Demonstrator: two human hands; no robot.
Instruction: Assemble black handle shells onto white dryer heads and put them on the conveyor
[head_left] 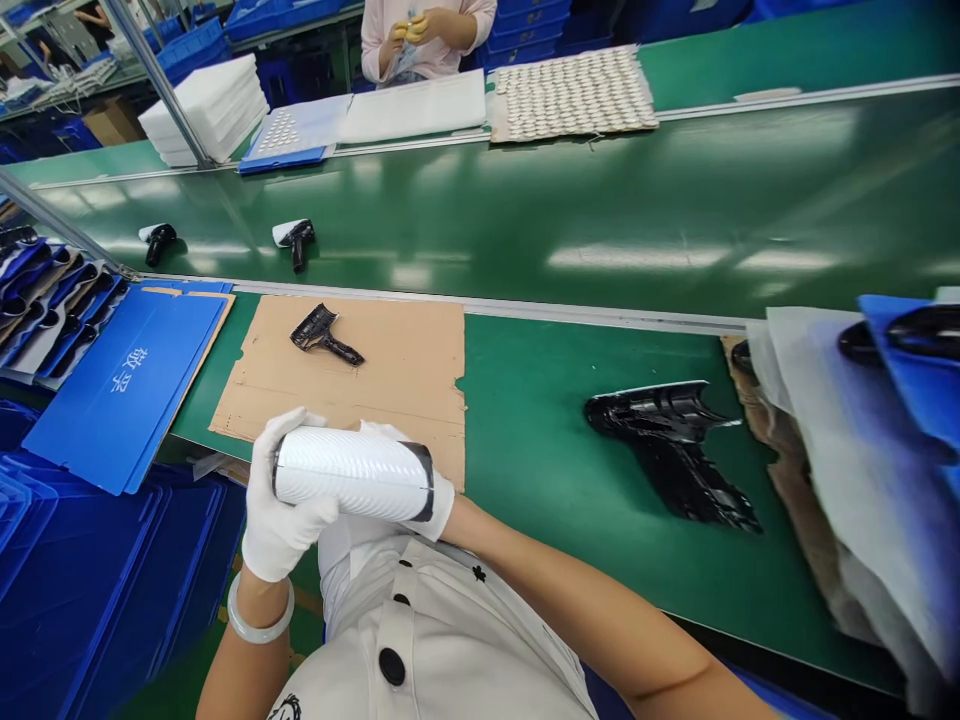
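A white ribbed cylindrical housing with black edges at both ends is held level in front of my body. My left hand, in a white glove, grips its left end with the thumb along the near side. My right hand, also gloved, holds the right end from behind and below; most of its fingers are hidden by the housing. Beyond my hands, a small black pistol-shaped shell lies on a cardboard sheet. A larger black pistol-shaped shell rests on the green table to the right.
Two white-and-black dryer-shaped units lie on the green conveyor. Blue boards and blue bins stand at left. Layered sheets with black parts are at right. Across the belt, a person works behind a tray of small parts.
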